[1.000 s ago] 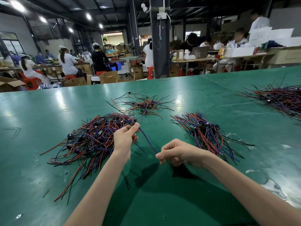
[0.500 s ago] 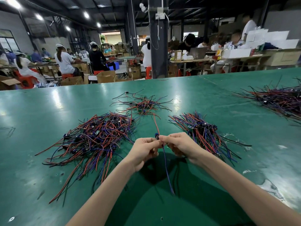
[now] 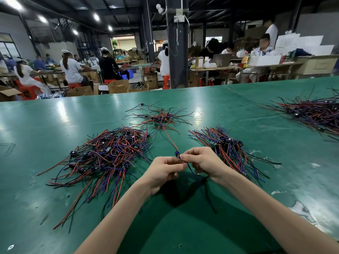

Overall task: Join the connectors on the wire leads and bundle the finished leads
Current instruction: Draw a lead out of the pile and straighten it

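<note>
1. Four wire-lead piles point(image 3: 106, 153) on green table point(image 3: 55, 125); busy workshop behind, seated workers at benches.
2. Left hand point(image 3: 163, 169) and right hand point(image 3: 201, 160) both pinch connector point(image 3: 177, 154) above table centre; one second earlier they were apart.

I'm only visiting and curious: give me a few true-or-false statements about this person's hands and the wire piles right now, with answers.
1. Both hands pinch one small connector between them. True: the left hand and right hand meet at it.
2. A red wire runs from that connector toward the small far pile. True.
3. The table is bare wood. False: the table has a green surface.
4. All wires lie in one pile. False: there are also a left pile, a right pile and a far-right pile.
</note>
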A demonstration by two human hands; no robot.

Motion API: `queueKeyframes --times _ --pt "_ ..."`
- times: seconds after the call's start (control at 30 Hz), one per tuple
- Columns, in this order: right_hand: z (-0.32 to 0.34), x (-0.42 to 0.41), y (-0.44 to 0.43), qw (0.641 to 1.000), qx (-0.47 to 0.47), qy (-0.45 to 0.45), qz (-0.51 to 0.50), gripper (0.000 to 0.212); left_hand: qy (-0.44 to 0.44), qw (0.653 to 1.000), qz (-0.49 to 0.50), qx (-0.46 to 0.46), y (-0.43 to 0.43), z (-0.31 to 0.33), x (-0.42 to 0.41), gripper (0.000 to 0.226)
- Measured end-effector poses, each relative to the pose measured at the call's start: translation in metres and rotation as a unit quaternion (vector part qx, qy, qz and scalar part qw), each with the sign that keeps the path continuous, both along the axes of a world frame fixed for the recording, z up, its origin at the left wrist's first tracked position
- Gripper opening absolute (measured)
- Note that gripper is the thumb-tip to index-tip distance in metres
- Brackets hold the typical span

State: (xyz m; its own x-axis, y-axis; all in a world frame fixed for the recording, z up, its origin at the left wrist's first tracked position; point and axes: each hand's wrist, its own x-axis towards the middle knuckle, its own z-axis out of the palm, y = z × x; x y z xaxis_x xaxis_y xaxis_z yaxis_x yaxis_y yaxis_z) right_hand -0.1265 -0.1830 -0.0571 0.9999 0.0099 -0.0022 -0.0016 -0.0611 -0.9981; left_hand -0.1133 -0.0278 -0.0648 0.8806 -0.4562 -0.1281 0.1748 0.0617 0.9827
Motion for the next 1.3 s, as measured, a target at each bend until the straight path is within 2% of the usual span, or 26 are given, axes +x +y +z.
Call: queueKeyframes --times 0.2,0.37,0.5,0.57,0.6,0.63,0.67,0.73,0.77,0.87,0.97,1.07,1.17,1.23,1.3 --pt "0.01 0.002 -0.006 0.998 0.04 -0.026 -0.047 0.011 0.015 1.0 0.005 0.019 -0.001 0.003 -0.001 0.01" --pt "0.032 0.009 -0.043 0.978 0.102 -0.059 -0.175 0.008 0.029 0.999 0.025 -0.005 0.001 0.007 -0.003 0.011" --pt "0.034 0.014 -0.075 0.963 0.026 -0.052 -0.264 0.017 0.029 0.998 0.042 -0.03 0.001 0.011 -0.003 0.01" --pt "0.028 0.018 -0.087 0.951 -0.07 -0.035 -0.301 0.023 0.0 0.998 0.054 -0.018 0.0 0.01 -0.003 0.011" --pt "0.024 0.019 -0.091 0.938 -0.137 -0.022 -0.318 0.025 -0.045 0.997 0.068 0.02 -0.001 0.009 -0.003 0.011" --pt "0.02 0.02 -0.093 0.92 -0.207 -0.006 -0.333 0.025 -0.117 0.985 0.088 0.088 -0.001 0.007 -0.002 0.012" --pt "0.017 0.02 -0.094 0.899 -0.271 0.008 -0.344 0.023 -0.21 0.957 0.105 0.173 -0.001 0.004 -0.002 0.012" --pt "0.011 0.02 -0.093 0.866 -0.357 0.029 -0.349 0.018 -0.375 0.863 0.11 0.319 0.001 -0.003 -0.003 0.016" --pt "0.01 0.02 -0.091 0.856 -0.381 0.035 -0.349 0.018 -0.419 0.829 0.101 0.356 0.002 -0.005 -0.004 0.018" --pt "0.007 0.018 -0.086 0.823 -0.445 0.037 -0.35 0.023 -0.462 0.784 0.106 0.4 0.005 -0.006 -0.003 0.022" --pt "0.004 0.015 -0.078 0.777 -0.515 0.01 -0.362 0.032 -0.522 0.708 0.18 0.439 0.014 0.002 0.002 0.022" --pt "0.002 0.012 -0.067 0.738 -0.56 -0.059 -0.372 0.031 -0.541 0.655 0.309 0.428 0.03 0.015 0.012 0.016" --pt "-0.001 0.012 -0.054 0.732 -0.574 -0.126 -0.344 0.025 -0.504 0.622 0.433 0.414 0.05 0.024 0.023 0.021" --pt "-0.003 0.013 -0.045 0.741 -0.572 -0.157 -0.316 0.021 -0.444 0.61 0.486 0.441 0.068 0.026 0.031 0.025" --pt "-0.004 0.013 -0.037 0.748 -0.563 -0.187 -0.297 0.018 -0.344 0.613 0.514 0.491 0.09 0.026 0.04 0.027"
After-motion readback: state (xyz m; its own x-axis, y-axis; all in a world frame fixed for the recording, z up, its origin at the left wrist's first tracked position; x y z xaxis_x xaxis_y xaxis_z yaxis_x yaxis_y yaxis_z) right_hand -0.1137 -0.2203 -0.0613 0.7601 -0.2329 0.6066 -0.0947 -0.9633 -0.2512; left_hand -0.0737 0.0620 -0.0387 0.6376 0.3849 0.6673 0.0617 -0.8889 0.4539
